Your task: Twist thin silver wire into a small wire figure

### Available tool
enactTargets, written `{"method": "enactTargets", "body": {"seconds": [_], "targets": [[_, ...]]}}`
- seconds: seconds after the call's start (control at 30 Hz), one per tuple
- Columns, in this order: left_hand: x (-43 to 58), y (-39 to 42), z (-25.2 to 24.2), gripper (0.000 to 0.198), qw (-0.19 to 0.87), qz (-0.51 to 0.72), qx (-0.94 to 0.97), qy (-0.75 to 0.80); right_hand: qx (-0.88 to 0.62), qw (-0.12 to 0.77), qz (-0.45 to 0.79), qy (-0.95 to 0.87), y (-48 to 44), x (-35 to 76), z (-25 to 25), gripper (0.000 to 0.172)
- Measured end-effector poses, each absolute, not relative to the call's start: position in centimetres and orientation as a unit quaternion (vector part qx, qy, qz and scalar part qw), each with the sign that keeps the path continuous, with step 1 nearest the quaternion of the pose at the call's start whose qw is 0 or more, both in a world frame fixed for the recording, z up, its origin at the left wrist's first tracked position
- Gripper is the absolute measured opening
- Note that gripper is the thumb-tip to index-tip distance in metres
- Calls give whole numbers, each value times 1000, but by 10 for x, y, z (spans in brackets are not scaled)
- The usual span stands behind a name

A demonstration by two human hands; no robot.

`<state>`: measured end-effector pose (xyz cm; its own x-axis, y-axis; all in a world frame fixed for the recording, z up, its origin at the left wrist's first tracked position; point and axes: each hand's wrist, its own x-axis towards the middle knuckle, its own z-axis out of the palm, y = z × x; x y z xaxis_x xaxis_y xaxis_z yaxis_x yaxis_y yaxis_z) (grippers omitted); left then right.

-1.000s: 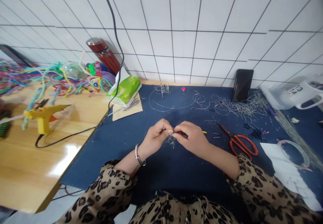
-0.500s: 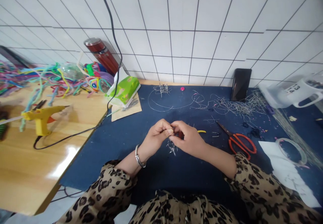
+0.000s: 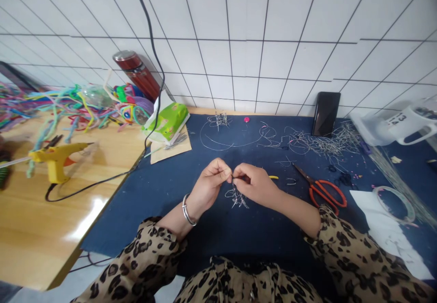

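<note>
My left hand (image 3: 213,180) and my right hand (image 3: 254,182) meet at the fingertips over the dark blue mat (image 3: 150,216). Both are closed in a pinch on a thin dark strand between them, whose kind is too small to make out. Just below the fingers hangs a small bundle of bent silver wire (image 3: 236,197), its loops and ends splayed out. To the right of my right hand, a yellow-handled tool (image 3: 273,177) is mostly hidden behind it. Orange-handled scissors (image 3: 326,191) lie farther right on the mat.
A yellow glue gun (image 3: 58,157) and coloured pipe cleaners (image 3: 77,107) are on the wooden table at left. A green tissue pack (image 3: 169,123) lies at the mat's back left corner. A phone (image 3: 326,114) leans on the wall beside tangled wire (image 3: 327,143). A white mug (image 3: 411,123) stands far right.
My fingertips have drawn slightly apart, so the dark strand shows between them. More of the wire bundle is visible under my right hand, a little farther right.
</note>
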<state>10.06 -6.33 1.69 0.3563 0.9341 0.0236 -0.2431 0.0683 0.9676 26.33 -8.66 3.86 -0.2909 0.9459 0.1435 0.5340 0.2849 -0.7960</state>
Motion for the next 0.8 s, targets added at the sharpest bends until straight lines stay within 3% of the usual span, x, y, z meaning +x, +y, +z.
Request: {"method": "enactTargets", "body": {"seconds": [0.23,0.47,0.8], "targets": [[95,-63,19,18,498,392,690,349,-503,329,291,-744,-87,263,33,9],[98,-62,17,18,496,359,711,346,-520,326,185,-767,-88,261,21,19],[103,-63,15,16,516,344,692,370,-518,396,244,-718,-85,259,9,15]]}}
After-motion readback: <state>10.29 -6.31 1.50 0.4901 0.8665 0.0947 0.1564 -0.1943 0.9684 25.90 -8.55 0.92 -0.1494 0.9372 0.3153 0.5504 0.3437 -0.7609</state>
